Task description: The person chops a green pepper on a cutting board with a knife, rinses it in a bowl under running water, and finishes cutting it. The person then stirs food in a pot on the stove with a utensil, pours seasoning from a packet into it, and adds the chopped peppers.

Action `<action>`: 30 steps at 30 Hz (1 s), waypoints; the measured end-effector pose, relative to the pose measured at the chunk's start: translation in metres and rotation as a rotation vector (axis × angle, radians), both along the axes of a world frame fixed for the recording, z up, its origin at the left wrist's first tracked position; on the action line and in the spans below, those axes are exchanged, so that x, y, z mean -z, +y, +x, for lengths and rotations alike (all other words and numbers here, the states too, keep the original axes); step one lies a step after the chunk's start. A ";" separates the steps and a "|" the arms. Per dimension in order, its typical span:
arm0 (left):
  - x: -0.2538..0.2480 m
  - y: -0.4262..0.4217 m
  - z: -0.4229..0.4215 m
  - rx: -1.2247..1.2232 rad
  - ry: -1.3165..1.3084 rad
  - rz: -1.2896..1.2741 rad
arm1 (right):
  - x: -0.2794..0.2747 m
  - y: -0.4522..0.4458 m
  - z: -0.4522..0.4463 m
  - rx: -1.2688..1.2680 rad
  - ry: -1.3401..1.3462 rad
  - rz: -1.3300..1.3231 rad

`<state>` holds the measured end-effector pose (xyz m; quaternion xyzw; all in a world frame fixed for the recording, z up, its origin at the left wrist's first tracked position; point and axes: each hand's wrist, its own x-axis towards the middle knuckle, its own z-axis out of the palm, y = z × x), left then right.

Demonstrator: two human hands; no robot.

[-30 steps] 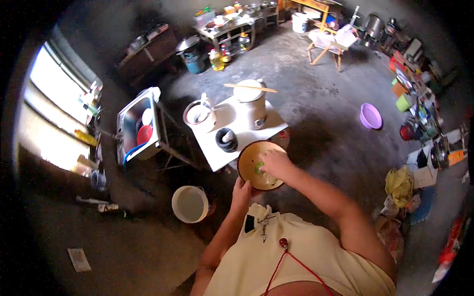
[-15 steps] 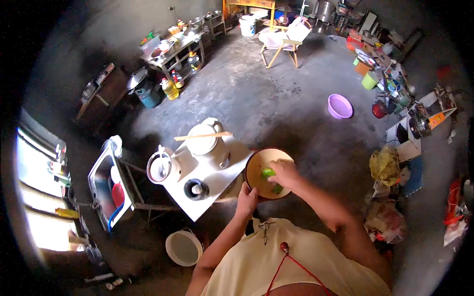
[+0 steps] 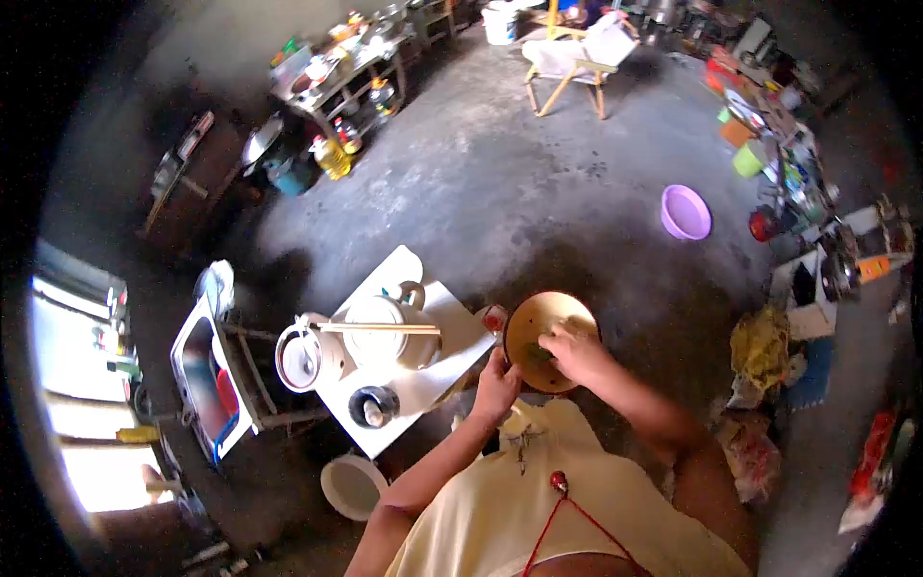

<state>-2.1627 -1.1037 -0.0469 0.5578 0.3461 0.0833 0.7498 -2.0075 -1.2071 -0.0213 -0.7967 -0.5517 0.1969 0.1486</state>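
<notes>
A tan bowl (image 3: pixel 527 322) with a dark rim is tilted toward me beside the white table. My left hand (image 3: pixel 497 389) grips its near left rim, thumb up against the edge. Inside the bowl is my right hand (image 3: pixel 577 354), fingers bent down toward the bottom. Whatever those fingers hold is hidden; a little dark green shows below them. On the white table (image 3: pixel 385 438) stand a large white lidded container (image 3: pixel 380 332) with chopsticks (image 3: pixel 385 328) across it, a smaller white pail (image 3: pixel 300 358), and a black round vessel (image 3: pixel 373 407) with a pale rod inside.
A white bucket (image 3: pixel 354 488) stands on the floor at lower left, below a sink (image 3: pixel 200 361). A purple basin (image 3: pixel 686 213) lies on the floor ahead to the right. Farther off are a folding chair (image 3: pixel 582 62) and an oil bottle (image 3: pixel 331 159). Clutter lines the right wall.
The view has shifted, and the bowl sits slightly farther right in it. Bright green seen at my right fingers is now mostly hidden. My left hand still holds the rim.
</notes>
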 end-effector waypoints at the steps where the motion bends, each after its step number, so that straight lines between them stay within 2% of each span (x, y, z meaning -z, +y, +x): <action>1: 0.002 -0.005 0.005 0.015 0.022 0.053 | -0.001 -0.004 0.004 -0.114 -0.026 -0.109; 4: -0.028 -0.023 0.029 -0.099 0.028 0.098 | -0.009 -0.001 0.053 -0.216 0.051 -0.012; 5: -0.020 -0.031 0.034 -0.122 0.030 0.105 | -0.012 -0.003 0.066 -0.244 0.093 0.031; 8: -0.037 -0.043 0.069 -0.249 0.024 -0.076 | -0.025 -0.003 0.107 -0.317 0.146 -0.030; 11: -0.037 -0.053 0.110 -0.314 -0.091 -0.117 | -0.047 -0.003 0.138 -0.382 0.175 -0.118; 13: -0.034 -0.047 0.128 -0.310 -0.108 -0.111 | -0.044 -0.004 0.153 -0.279 0.002 0.265; 16: -0.042 -0.036 0.159 -0.385 -0.133 -0.136 | -0.035 0.002 0.178 -0.245 -0.227 0.257; 17: -0.040 -0.030 0.170 -0.343 -0.049 0.056 | -0.017 0.004 0.188 -0.259 -0.288 0.246; 18: -0.022 -0.022 0.175 -0.312 -0.072 0.058 | -0.009 0.005 0.200 -0.348 -0.293 0.232; 20: -0.015 -0.009 0.197 -0.270 -0.105 0.062 | -0.013 0.013 0.220 -0.352 -0.116 0.167; 21: -0.033 -0.007 0.207 -0.318 -0.081 -0.057 | -0.024 0.020 0.230 -0.323 -0.080 0.095; 22: -0.042 0.001 0.219 -0.364 -0.056 -0.176 | -0.018 0.027 0.240 -0.214 -0.101 0.221; 23: -0.035 0.012 0.231 -0.354 -0.069 -0.174 | -0.007 0.035 0.250 -0.207 -0.116 0.224; 25: -0.032 0.033 0.254 -0.325 -0.055 -0.016 | -0.001 0.057 0.270 -0.277 -0.351 0.311; 26: -0.032 0.042 0.264 -0.314 -0.056 -0.059 | 0.001 0.064 0.282 -0.341 -0.257 0.150; 27: -0.024 0.052 0.271 -0.313 -0.064 -0.063 | -0.003 0.074 0.291 -0.342 -0.264 0.146; 29: -0.005 0.079 0.287 -0.268 0.014 0.070 | -0.012 0.101 0.313 -0.258 0.090 0.257; 30: -0.028 0.086 0.297 -0.320 0.008 0.018 | -0.019 0.114 0.320 -0.175 0.012 0.295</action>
